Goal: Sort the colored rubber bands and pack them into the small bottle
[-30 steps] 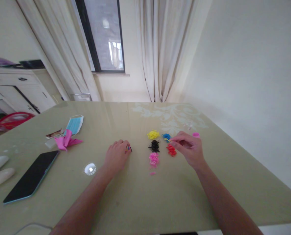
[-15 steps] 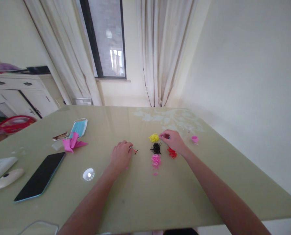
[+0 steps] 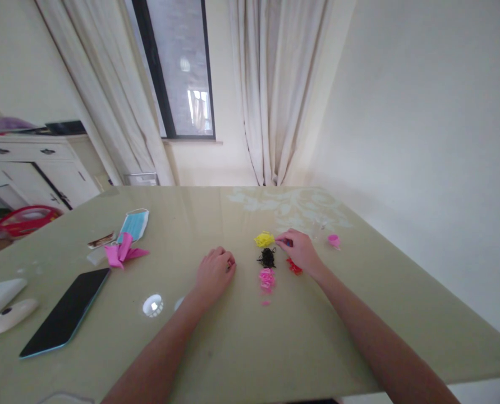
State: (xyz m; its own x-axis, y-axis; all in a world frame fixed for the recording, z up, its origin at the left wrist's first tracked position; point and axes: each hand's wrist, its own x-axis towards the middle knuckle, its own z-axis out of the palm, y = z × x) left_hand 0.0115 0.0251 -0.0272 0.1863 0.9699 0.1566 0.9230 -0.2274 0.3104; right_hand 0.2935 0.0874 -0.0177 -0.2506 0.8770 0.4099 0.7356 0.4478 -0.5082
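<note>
We see the yellow pile [image 3: 264, 239], black pile [image 3: 267, 258] and pink pile [image 3: 267, 279] running far to near, the red pile [image 3: 294, 266] at right, probably kept apart so each colour picks out easily; our right hand [image 3: 300, 249] has its fingertips nearly together at the yellow pile's right edge, clamping what we cannot tell; our left hand [image 3: 216, 272] curls farther left, its grip hidden

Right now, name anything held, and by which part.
Cannot be told: the right hand is beside the yellow pile of small, thin pieces, fingertips unclear; the left hand curls, hiding any hold.
</note>
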